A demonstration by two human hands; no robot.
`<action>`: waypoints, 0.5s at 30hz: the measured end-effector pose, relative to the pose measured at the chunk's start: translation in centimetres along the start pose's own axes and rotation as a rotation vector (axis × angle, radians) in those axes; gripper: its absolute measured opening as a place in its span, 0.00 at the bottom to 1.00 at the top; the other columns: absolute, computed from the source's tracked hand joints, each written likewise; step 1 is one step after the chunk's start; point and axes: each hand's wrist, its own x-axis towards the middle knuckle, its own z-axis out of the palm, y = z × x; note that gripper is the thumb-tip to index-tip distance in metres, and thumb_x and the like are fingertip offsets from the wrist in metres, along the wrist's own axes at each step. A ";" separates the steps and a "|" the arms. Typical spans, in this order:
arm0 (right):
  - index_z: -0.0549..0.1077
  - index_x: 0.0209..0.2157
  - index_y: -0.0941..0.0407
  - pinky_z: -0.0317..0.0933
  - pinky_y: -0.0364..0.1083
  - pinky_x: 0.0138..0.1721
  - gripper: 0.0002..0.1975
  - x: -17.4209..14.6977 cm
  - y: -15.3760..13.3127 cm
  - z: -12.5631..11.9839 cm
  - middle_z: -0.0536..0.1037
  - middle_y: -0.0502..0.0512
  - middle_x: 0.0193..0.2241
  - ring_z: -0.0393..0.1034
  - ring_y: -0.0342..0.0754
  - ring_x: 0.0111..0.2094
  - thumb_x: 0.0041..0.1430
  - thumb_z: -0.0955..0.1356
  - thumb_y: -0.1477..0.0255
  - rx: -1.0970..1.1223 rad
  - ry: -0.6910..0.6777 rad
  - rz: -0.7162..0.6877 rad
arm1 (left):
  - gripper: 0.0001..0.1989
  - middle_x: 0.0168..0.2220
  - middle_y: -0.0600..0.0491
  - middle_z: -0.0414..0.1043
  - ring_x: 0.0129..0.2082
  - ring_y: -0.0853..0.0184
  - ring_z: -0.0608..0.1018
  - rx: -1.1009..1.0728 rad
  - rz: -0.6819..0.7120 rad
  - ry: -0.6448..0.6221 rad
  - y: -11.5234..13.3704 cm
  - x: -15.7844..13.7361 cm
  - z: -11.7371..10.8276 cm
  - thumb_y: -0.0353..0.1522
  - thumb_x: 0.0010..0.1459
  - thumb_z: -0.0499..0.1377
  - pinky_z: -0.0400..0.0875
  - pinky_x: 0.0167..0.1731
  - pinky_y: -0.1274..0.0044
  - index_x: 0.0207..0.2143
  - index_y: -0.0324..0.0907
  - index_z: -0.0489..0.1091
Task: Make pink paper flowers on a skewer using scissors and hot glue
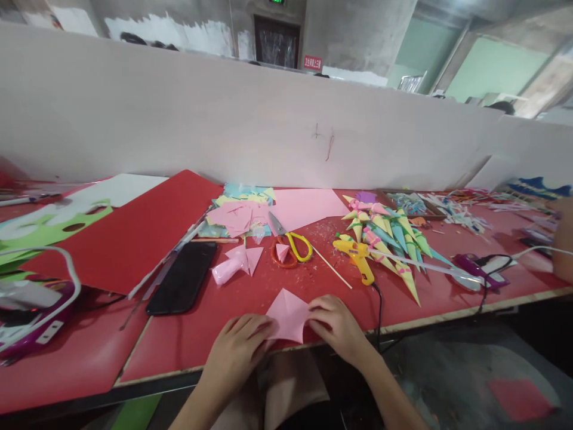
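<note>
A creased pink paper sheet (289, 318) sits at the bottom centre of the frame, by the red table's (188, 343) front edge. The left hand (244, 337) grasps its left side, the right hand (335, 325) its right. Light, even fingertip pressure would probably keep the creases crisp. Scissors (285, 232) lie above it; a yellow glue gun (360, 258) lies right of centre, its nozzle best kept clear of the fingers.

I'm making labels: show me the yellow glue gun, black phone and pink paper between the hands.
Yellow glue gun (358, 257), head view, on its body.
Black phone (182, 279), head view, upper face.
Pink paper (289, 316), head view, near its middle.
</note>
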 end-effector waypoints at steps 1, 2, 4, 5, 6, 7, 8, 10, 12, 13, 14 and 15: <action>0.73 0.29 0.55 0.55 0.45 0.38 0.08 0.3 -0.1 0.0 0.73 0.51 0.33 0.64 0.45 0.35 0.58 0.62 0.72 0.004 0.001 0.014 | 0.10 0.35 0.56 0.76 0.34 0.66 0.74 -0.007 -0.007 0.035 -0.1 0.0 0.1 0.29 0.55 0.52 0.62 0.35 0.74 0.35 0.47 0.72; 0.72 0.27 0.56 0.55 0.44 0.36 0.09 0.6 -0.2 0.0 0.73 0.51 0.31 0.64 0.44 0.34 0.58 0.62 0.72 0.003 -0.001 0.029 | 0.10 0.34 0.57 0.76 0.33 0.66 0.74 -0.019 -0.019 0.066 -0.2 -0.1 0.1 0.30 0.56 0.51 0.61 0.35 0.73 0.34 0.47 0.72; 0.71 0.25 0.56 0.54 0.43 0.34 0.11 1.1 -0.2 0.2 0.71 0.50 0.28 0.63 0.43 0.31 0.58 0.62 0.71 -0.007 -0.002 0.054 | 0.11 0.31 0.57 0.76 0.31 0.67 0.74 -0.044 -0.051 0.114 -0.2 0.0 0.0 0.33 0.58 0.50 0.60 0.35 0.73 0.31 0.47 0.72; 0.70 0.24 0.56 0.53 0.42 0.33 0.11 1.4 -0.2 0.3 0.71 0.50 0.27 0.62 0.43 0.30 0.58 0.62 0.71 -0.013 0.000 0.066 | 0.12 0.30 0.58 0.76 0.31 0.67 0.74 -0.054 -0.068 0.128 -0.3 0.0 -0.1 0.34 0.58 0.49 0.59 0.34 0.73 0.30 0.47 0.72; 0.70 0.23 0.56 0.53 0.42 0.32 0.11 1.5 -0.1 0.5 0.70 0.49 0.26 0.62 0.42 0.30 0.58 0.62 0.71 -0.021 0.004 0.080 | 0.12 0.29 0.58 0.76 0.30 0.67 0.74 -0.061 -0.085 0.133 -0.2 0.1 -0.1 0.34 0.58 0.49 0.59 0.34 0.73 0.28 0.47 0.72; 0.69 0.23 0.57 0.52 0.42 0.31 0.11 1.7 0.0 0.7 0.69 0.49 0.25 0.62 0.42 0.29 0.58 0.62 0.71 -0.034 0.011 0.097 | 0.13 0.28 0.58 0.76 0.30 0.68 0.74 -0.066 -0.102 0.131 -0.2 0.2 -0.1 0.34 0.58 0.49 0.59 0.33 0.74 0.27 0.46 0.72; 0.68 0.22 0.57 0.51 0.41 0.31 0.11 1.8 0.1 0.9 0.69 0.49 0.24 0.61 0.42 0.28 0.58 0.62 0.71 -0.053 0.018 0.113 | 0.14 0.27 0.57 0.75 0.29 0.68 0.73 -0.070 -0.120 0.124 -0.2 0.2 -0.1 0.35 0.58 0.49 0.58 0.33 0.74 0.25 0.46 0.71; 0.67 0.21 0.57 0.49 0.41 0.29 0.12 2.0 0.2 1.2 0.67 0.48 0.22 0.60 0.42 0.27 0.57 0.63 0.71 -0.106 0.029 0.144 | 0.14 0.26 0.57 0.74 0.29 0.69 0.73 -0.075 -0.160 0.106 -0.2 0.2 0.1 0.35 0.58 0.49 0.58 0.32 0.75 0.23 0.44 0.69; 0.65 0.20 0.57 0.48 0.41 0.29 0.12 2.2 0.2 1.5 0.66 0.47 0.20 0.59 0.42 0.25 0.56 0.63 0.71 -0.161 0.035 0.162 | 0.14 0.24 0.57 0.72 0.28 0.69 0.72 -0.070 -0.201 0.092 -0.3 0.2 0.4 0.36 0.57 0.50 0.58 0.32 0.75 0.21 0.43 0.67; 0.65 0.19 0.57 0.47 0.41 0.28 0.12 2.3 0.2 1.7 0.66 0.47 0.20 0.59 0.42 0.25 0.56 0.64 0.72 -0.187 0.037 0.166 | 0.15 0.24 0.57 0.71 0.27 0.69 0.72 -0.063 -0.220 0.090 -0.4 0.2 0.5 0.36 0.57 0.50 0.58 0.32 0.75 0.20 0.43 0.66; 0.64 0.19 0.57 0.46 0.41 0.28 0.12 2.3 0.2 1.8 0.66 0.47 0.20 0.59 0.42 0.25 0.55 0.64 0.73 -0.210 0.042 0.167 | 0.15 0.23 0.57 0.70 0.27 0.69 0.71 -0.055 -0.239 0.089 -0.4 0.1 0.7 0.37 0.57 0.50 0.59 0.31 0.75 0.19 0.43 0.65; 0.63 0.18 0.57 0.46 0.41 0.29 0.11 2.4 0.1 1.9 0.66 0.46 0.20 0.58 0.41 0.25 0.54 0.65 0.74 -0.232 0.050 0.169 | 0.16 0.22 0.57 0.69 0.26 0.68 0.71 -0.047 -0.255 0.087 -0.5 0.1 0.8 0.38 0.57 0.50 0.59 0.31 0.75 0.19 0.43 0.64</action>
